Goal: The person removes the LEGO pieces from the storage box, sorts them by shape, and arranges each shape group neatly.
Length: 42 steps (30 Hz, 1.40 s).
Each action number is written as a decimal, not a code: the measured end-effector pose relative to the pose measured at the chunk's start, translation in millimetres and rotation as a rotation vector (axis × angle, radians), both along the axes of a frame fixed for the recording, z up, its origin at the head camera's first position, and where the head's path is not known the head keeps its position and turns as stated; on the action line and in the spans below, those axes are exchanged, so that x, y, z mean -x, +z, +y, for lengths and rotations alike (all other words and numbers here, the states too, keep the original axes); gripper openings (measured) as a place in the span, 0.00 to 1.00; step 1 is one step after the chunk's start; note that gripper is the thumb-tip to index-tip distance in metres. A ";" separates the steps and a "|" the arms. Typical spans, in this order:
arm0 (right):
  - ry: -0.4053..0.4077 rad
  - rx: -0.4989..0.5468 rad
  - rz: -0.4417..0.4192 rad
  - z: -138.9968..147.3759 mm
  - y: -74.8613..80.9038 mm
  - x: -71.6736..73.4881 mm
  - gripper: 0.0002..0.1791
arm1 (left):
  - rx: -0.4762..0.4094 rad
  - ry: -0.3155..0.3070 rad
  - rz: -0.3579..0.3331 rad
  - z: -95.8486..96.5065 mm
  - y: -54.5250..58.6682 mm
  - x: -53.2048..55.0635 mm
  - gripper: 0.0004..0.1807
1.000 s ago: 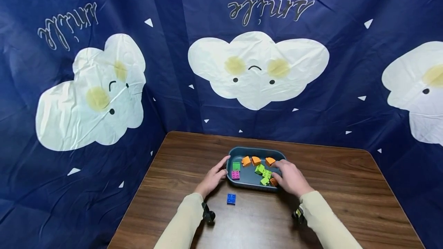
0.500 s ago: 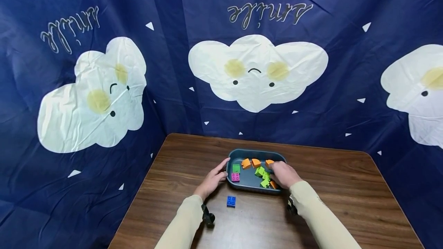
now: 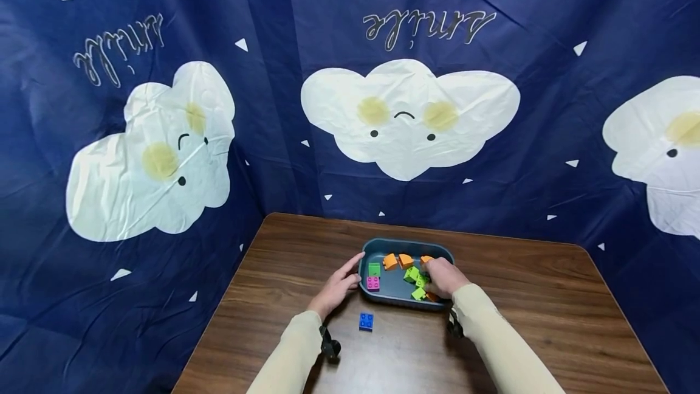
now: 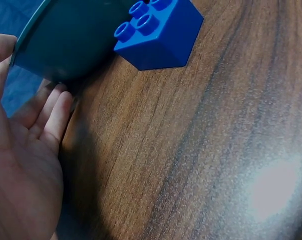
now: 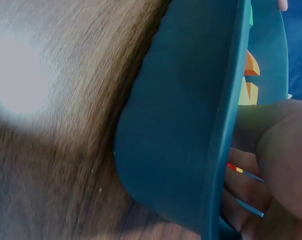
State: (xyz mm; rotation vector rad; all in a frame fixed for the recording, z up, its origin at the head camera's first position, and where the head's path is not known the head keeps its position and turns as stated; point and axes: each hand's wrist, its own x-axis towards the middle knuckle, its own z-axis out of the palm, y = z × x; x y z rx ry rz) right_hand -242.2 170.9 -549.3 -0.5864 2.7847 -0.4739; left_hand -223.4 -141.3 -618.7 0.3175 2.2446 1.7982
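A dark teal tray [image 3: 407, 241] with several toy building bricks inside stands on the table. My left hand [image 3: 335, 289] lies against its left end, fingers fairly straight and touching the rim. In the left wrist view, the fingers of the left hand [image 4: 28, 165] stretch along the tray's outer wall [image 4: 75, 40]. My right hand [image 3: 447, 277] reaches over the right rim, fingers down among lime green bricks [image 3: 411, 274]. The right wrist view shows the right hand [image 5: 288, 155] bent behind the tray wall [image 5: 166, 115]; its fingertips are hidden, and I cannot tell whether it holds a brick.
A blue brick [image 3: 366, 321] sits on the wooden table [image 3: 394, 363] in front of the tray. Inside, a pink brick [image 3: 373, 284] and a green brick [image 3: 374, 269] are at the left, orange pieces [image 3: 390, 261] at the back. A dark blue curtain [image 3: 273, 138] hangs behind.
My right hand has moved left and deeper into the tray, covering more of the lime green bricks. The left hand stays at the rim. The head view has tipped slightly upward.
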 end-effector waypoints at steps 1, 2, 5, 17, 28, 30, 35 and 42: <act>-0.006 0.003 -0.006 -0.6 -0.7 0.1 0.08 | -0.003 0.000 -0.001 0.3 -0.6 -0.1 0.33; -0.015 0.002 -0.013 -1.2 -1.3 0.1 0.08 | -0.007 -0.003 0.001 0.6 -1.4 -0.5 0.33; -0.041 -0.001 -0.032 -3.1 -3.2 0.2 0.07 | -0.021 -0.006 0.003 1.3 -2.4 -1.1 0.33; -0.095 0.008 -0.042 -3.2 -10.1 -2.9 0.08 | -0.055 -0.022 -0.023 4.2 -3.8 1.0 0.33; -0.084 0.121 0.064 5.9 10.6 -12.5 0.22 | -0.065 -0.021 -0.022 3.0 -2.9 2.2 0.33; -0.077 0.164 0.104 8.8 14.5 -17.4 0.22 | -0.064 -0.024 -0.022 2.8 -2.8 2.5 0.33; -0.077 0.272 0.155 12.2 19.4 -32.2 0.23 | -0.057 -0.027 -0.026 1.3 -2.5 2.6 0.33; -0.005 0.391 0.231 2.4 26.8 -63.2 0.23 | -0.051 -0.029 -0.027 -1.1 -1.3 2.3 0.32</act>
